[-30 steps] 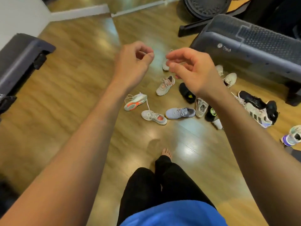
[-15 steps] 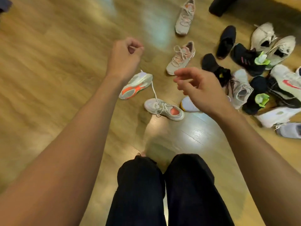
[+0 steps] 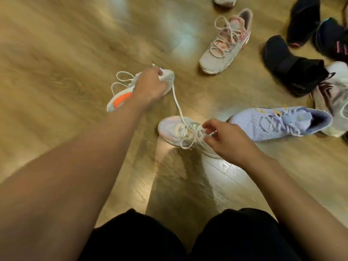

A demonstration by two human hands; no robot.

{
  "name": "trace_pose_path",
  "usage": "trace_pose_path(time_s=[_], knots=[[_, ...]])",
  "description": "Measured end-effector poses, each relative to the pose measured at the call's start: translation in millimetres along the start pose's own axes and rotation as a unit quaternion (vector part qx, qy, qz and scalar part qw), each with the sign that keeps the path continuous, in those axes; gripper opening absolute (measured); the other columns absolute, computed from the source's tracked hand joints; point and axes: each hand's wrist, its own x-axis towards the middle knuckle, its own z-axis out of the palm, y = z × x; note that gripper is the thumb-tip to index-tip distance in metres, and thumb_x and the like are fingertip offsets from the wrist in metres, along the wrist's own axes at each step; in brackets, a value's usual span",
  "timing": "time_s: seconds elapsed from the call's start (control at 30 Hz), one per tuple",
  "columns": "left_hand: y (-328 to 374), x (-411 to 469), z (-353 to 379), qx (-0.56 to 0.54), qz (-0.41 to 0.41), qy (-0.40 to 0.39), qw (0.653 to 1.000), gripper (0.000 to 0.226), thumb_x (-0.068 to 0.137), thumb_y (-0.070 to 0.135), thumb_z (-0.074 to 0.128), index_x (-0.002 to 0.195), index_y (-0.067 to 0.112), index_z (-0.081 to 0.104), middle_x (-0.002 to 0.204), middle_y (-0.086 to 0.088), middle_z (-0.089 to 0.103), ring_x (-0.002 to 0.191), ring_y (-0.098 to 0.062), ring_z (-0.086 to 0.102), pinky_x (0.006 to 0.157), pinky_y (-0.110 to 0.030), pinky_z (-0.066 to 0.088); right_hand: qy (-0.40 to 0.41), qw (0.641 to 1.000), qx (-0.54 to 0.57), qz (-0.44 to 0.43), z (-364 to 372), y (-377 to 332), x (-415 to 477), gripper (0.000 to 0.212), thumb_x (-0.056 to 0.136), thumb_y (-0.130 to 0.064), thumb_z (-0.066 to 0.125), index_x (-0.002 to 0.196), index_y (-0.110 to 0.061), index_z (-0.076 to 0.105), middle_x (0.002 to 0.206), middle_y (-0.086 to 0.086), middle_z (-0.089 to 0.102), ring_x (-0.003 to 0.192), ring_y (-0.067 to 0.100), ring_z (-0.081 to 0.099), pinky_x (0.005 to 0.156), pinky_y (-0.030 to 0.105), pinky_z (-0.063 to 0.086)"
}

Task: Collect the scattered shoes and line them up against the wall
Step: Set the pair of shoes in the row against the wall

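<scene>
On the floor (image 3: 56,53) at the left, the orange shoe (image 3: 120,98) lies on its side with its sole showing. The left hand (image 3: 148,87) is wrapped round its far end, fingers curled over the upper. Half a second ago that hand was a loose fist in the air above the shoe; it has now come down and taken hold.

A lace (image 3: 177,104) runs from under that hand across to the white shoe (image 3: 169,127), which sits upright just beside the person's knees. I cannot tell whether the two are knotted together or the lace is only trailing.

The right hand (image 3: 227,142), which also hovered clear a moment ago, now has its thumb and forefinger pinching the white shoe's laces, with the other fingers curled behind.

Right of it the lilac shoe (image 3: 273,121) lies untouched. Beyond that are the pink shoe (image 3: 224,46) and the black shoes (image 3: 282,59), heaped with others at the edge of view.

So the reach is over and collecting has begun, with this pair apparently first. Neither shoe looks lifted yet, and no wall shows, so nothing is lined up. If the lace does join them, lifting one would probably drag the other along. Nearly the whole job remains.
</scene>
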Motion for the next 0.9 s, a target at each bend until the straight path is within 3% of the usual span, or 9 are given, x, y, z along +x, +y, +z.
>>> trace_pose_path(time_s=[0.17, 0.23, 0.4, 0.5, 0.6, 0.7, 0.77, 0.83, 0.9], knots=[[-13.1, 47.4, 8.9, 0.029, -0.031, -0.035, 0.998, 0.051, 0.088, 0.021, 0.059, 0.133, 0.007, 0.038, 0.129, -0.015, 0.051, 0.114, -0.032, 0.052, 0.075, -0.031, 0.040, -0.017, 0.994, -0.104, 0.024, 28.7, 15.1, 18.6, 0.014, 0.087, -0.018, 0.055, 0.100, -0.016, 0.051, 0.106, 0.008, 0.062, 0.096, 0.030, 0.058, 0.076, 0.037, 0.048], [-12.7, 54.7, 10.1, 0.057, -0.057, -0.057, 0.995, 0.057, 0.087, 0.029, 0.062, 0.133, 0.009, 0.036, 0.126, -0.014, 0.053, 0.109, -0.032, 0.055, 0.072, -0.033, 0.040, 0.003, 0.993, -0.117, 0.030, 35.1, 16.4, 21.4, 0.018, 0.085, -0.018, 0.057, 0.100, -0.014, 0.048, 0.106, 0.009, 0.059, 0.095, 0.032, 0.058, 0.073, 0.037, 0.044], [-6.7, 44.5, 11.3, 0.201, 0.006, -0.070, 0.977, 0.057, 0.069, 0.063, 0.066, 0.099, 0.016, 0.056, 0.108, -0.015, 0.060, 0.100, -0.034, 0.056, 0.075, -0.036, 0.041, -0.037, 0.972, -0.224, 0.058, 44.2, 23.5, 13.0, 0.034, 0.084, -0.027, 0.064, 0.111, -0.013, 0.050, 0.105, 0.006, 0.064, 0.094, 0.028, 0.061, 0.065, 0.032, 0.038], [-2.6, 29.5, 22.0, 0.241, 0.025, -0.107, 0.964, 0.078, 0.070, 0.051, 0.077, 0.127, 0.006, 0.048, 0.123, -0.017, 0.056, 0.113, -0.035, 0.054, 0.084, -0.038, 0.044, -0.026, 0.939, -0.342, 0.017, 55.7, 22.2, 9.3, 0.035, 0.089, -0.011, 0.047, 0.124, -0.010, 0.043, 0.104, 0.002, 0.067, 0.098, 0.025, 0.062, 0.080, 0.034, 0.035], [-8.2, -4.5, 28.3, 0.209, 0.028, -0.136, 0.968, 0.060, 0.080, 0.021, 0.072, 0.132, 0.010, 0.044, 0.119, -0.012, 0.060, 0.098, -0.030, 0.064, 0.076, -0.035, 0.050, -0.025, 0.925, -0.379, -0.004, 44.5, 12.6, 3.9, 0.033, 0.090, -0.010, 0.039, 0.123, -0.011, 0.042, 0.099, -0.001, 0.068, 0.094, 0.023, 0.063, 0.091, 0.038, 0.027], [-15.4, -45.4, 3.6, 0.165, 0.021, -0.162, 0.973, 0.044, 0.083, 0.004, 0.064, 0.125, 0.010, 0.052, 0.114, -0.013, 0.065, 0.098, -0.033, 0.064, 0.071, -0.034, 0.048, -0.031, 0.916, -0.400, -0.009, 14.0, -15.1, -12.8, 0.025, 0.088, -0.014, 0.039, 0.111, -0.014, 0.049, 0.094, 0.000, 0.068, 0.074, 0.023, 0.058, 0.084, 0.037, 0.025], [-14.3, -69.3, -30.1, 0.070, -0.020, -0.200, 0.977, 0.038, 0.083, -0.007, 0.058, 0.118, 0.007, 0.058, 0.109, -0.016, 0.064, 0.097, -0.038, 0.064, 0.063, -0.030, 0.051, -0.038, 0.920, -0.390, 0.001, -12.0, -43.4, -29.9, 0.023, 0.086, -0.013, 0.039, 0.106, -0.016, 0.051, 0.094, 0.002, 0.068, 0.069, 0.024, 0.054, 0.079, 0.036, 0.025], [-5.1, -92.3, -67.6, -0.045, -0.068, -0.218, 0.973, 0.020, 0.084, -0.008, 0.051, 0.094, 0.006, 0.061, 0.094, -0.015, 0.064, 0.095, -0.039, 0.065, 0.068, -0.024, 0.055, -0.039, 0.932, -0.359, 0.030, -42.1, -73.2, -45.7, 0.025, 0.086, -0.014, 0.041, 0.110, -0.014, 0.052, 0.098, 0.005, 0.068, 0.081, 0.026, 0.059, 0.077, 0.035, 0.029], [15.8, -120.3, -106.4, -0.136, -0.138, -0.229, 0.954, 0.011, 0.083, 0.004, 0.055, 0.090, 0.003, 0.062, 0.090, -0.016, 0.066, 0.089, -0.037, 0.068, 0.076, -0.035, 0.059, -0.030, 0.944, -0.320, 0.070, -74.2, -105.1, -61.2, 0.025, 0.088, -0.013, 0.044, 0.111, -0.011, 0.053, 0.102, 0.009, 0.066, 0.090, 0.030, 0.061, 0.074, 0.033, 0.031]])
